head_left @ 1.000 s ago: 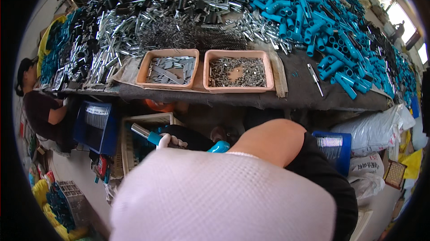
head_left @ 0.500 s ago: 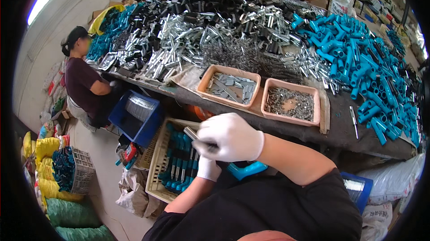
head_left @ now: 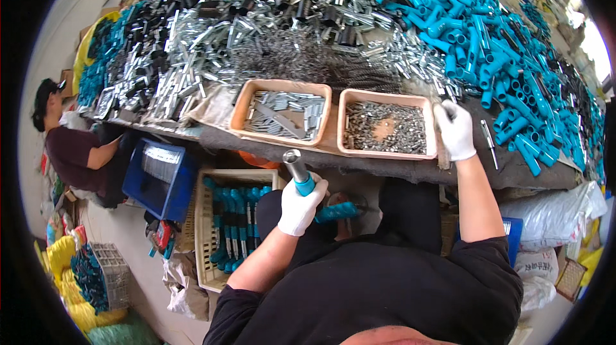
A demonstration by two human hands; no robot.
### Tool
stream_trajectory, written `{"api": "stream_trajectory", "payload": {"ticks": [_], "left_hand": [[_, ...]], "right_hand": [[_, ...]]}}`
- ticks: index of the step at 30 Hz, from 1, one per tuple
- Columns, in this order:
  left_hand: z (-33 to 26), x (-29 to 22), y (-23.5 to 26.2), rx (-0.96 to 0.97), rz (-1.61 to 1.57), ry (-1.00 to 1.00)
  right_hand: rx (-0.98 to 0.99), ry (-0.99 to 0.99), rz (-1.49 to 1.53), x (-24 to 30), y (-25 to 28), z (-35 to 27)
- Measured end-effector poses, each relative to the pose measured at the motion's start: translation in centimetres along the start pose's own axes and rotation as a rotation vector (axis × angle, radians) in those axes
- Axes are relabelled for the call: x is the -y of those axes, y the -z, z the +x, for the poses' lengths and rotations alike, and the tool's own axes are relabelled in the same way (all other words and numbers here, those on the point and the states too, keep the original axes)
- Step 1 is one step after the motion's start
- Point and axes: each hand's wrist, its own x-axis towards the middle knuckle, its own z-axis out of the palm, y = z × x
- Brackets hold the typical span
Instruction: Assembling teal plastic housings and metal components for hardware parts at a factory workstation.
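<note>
While my left hand (head_left: 300, 207) keeps its grip clamped on a tube (head_left: 299, 173) with a grey top and blue sleeve, held upright just below the tabletop (head_left: 321, 159) edge, my right hand (head_left: 455, 131) rests at the right rim of the tray (head_left: 387, 128) of small metal bits, its grip curled on something small I cannot make out. Another tray (head_left: 282, 113) sits just left. Blue fittings (head_left: 494, 56) lie piled beyond. A crate (head_left: 234, 223) stands below.

From my feed I see a long dark-covered workbench (head_left: 385, 175) heaped with parts, a pale concrete floor (head_left: 128, 242) at left cluttered with bags and crates, and daylight glaring at upper right.
</note>
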Motion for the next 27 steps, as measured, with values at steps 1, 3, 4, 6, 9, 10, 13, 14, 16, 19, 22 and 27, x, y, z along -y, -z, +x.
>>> {"api": "stream_trajectory", "payload": {"ticks": [1, 3, 4, 6, 9, 10, 13, 14, 16, 19, 22, 27], "left_hand": [[0.9, 0.0, -0.7, 0.037, 0.025, 0.002], [2.6, -0.2, -2.0, 0.083, 0.042, 0.008], [3.3, -0.5, -2.5, 0.133, 0.107, -0.052], [4.3, -0.8, -3.4, 0.184, 0.237, -0.16], [4.8, -0.8, -3.7, 0.189, 0.212, -0.091], [4.5, -0.7, -3.4, 0.211, 0.176, -0.084], [3.7, -0.6, -2.3, 0.223, 0.186, -0.084], [3.4, -0.7, -2.2, 0.273, 0.17, -0.078], [3.0, -1.1, -2.1, 0.345, 0.225, -0.099], [2.3, -0.9, -2.0, 0.421, 0.316, -0.087], [1.5, -0.4, -1.9, 0.485, 0.43, -0.206], [-0.3, -1.2, -1.8, 0.653, 0.416, -0.31]], "right_hand": [[0.006, -0.057, -0.117, -1.5, 1.2, 1.1], [0.012, -0.058, -0.241, -4.8, 3.0, 2.9], [0.035, -0.054, -0.299, -5.5, 3.4, 3.8], [-0.001, 0.076, -0.541, -7.3, 4.2, 5.5], [0.119, -0.033, -0.831, -5.8, 2.2, 7.6], [0.132, -0.06, -1.006, -5.7, 1.5, 7.9], [0.239, -0.076, -1.05, -6.2, 0.5, 9.2], [0.264, -0.108, -1.071, -6.0, 0.1, 9.8], [0.221, -0.078, -0.956, -5.8, 0.9, 9.6], [0.113, -0.089, -0.732, -5.5, 1.5, 8.7], [0.06, 0.035, 0.082, -5.2, 2.5, 6.3], [0.65, -0.014, 0.419, 8.8, -0.4, -3.3]]}}
